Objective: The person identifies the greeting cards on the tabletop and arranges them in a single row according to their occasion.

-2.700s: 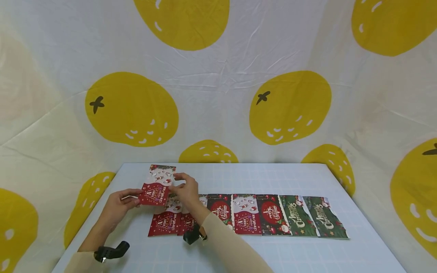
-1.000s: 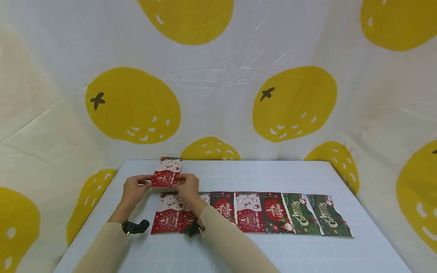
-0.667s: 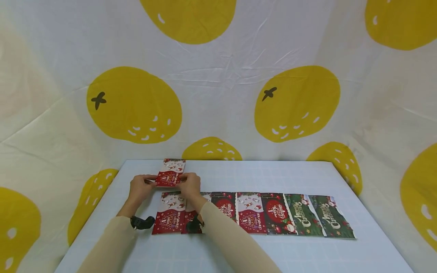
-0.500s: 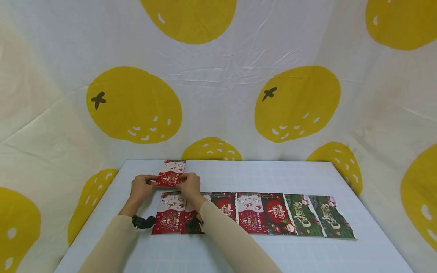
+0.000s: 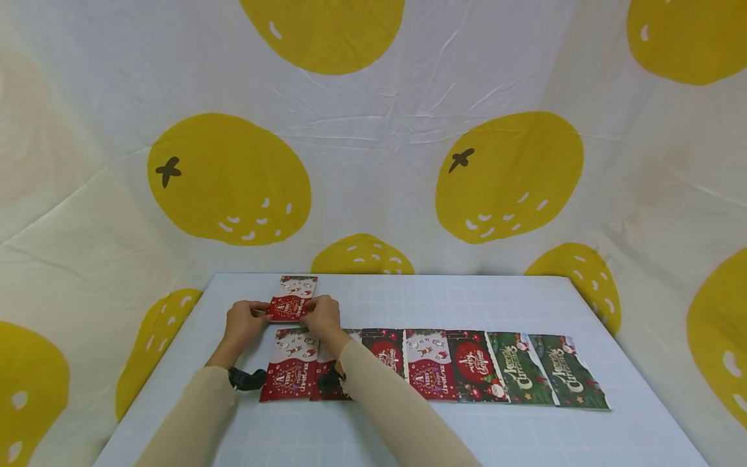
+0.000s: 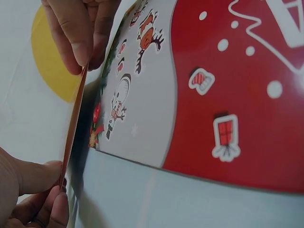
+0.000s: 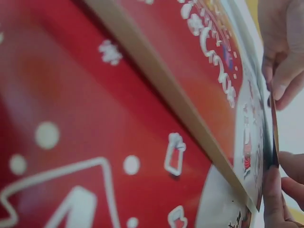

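At the far left of the table point(image 5: 443, 305), behind a long row of cards point(image 5: 430, 364), holding one red-and-white card point(image 5: 292, 298) with both hands: pinching its left edge between thumb and fingers of the left hand point(image 5: 242, 323), and its right edge likewise with the right hand point(image 5: 323, 319). Cannot tell whether touching the table with it or keeping it just above. Seemingly done with the nearer row, counting seven there, lying flat side by side from another red-and-white one at the left end to two green cards point(image 5: 569, 371) at the right, the second from the left partly hidden behind the right sleeve point(image 5: 403, 415). Judging from this, only at the first card of a further row, roughly lined up behind the leftmost one. Yet to let go with either hand; cannot tell whether to expect more cards after it
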The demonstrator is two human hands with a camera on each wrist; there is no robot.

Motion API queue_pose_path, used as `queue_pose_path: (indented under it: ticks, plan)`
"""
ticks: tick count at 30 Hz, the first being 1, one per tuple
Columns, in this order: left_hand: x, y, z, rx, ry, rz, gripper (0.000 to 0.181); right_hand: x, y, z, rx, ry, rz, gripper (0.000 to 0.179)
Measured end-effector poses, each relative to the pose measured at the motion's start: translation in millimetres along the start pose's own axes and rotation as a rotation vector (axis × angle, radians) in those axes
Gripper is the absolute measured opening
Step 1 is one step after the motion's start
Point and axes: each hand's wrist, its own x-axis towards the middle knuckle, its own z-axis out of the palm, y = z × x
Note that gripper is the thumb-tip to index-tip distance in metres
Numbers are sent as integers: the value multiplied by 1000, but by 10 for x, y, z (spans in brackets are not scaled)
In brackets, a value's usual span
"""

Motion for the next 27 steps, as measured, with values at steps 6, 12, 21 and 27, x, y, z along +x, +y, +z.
queue_pose_path:
  ticks: [6, 12, 21, 27]
  plan:
    - [15, -4, 22, 8, -2, -22, 31, 0, -20, -1, -29, -43, -6, 36]
    - [22, 1, 34, 3, -8, -32, 32, 51, 20, 27, -39, -84, -7, 38]
    - [8, 9, 51, -1, -13, -43, 34, 49, -3, 12, -125, -138, -60, 41]
    - [3, -7, 62, 0, -17, -28, 34, 27, -13, 9, -153, -143, -55, 42]
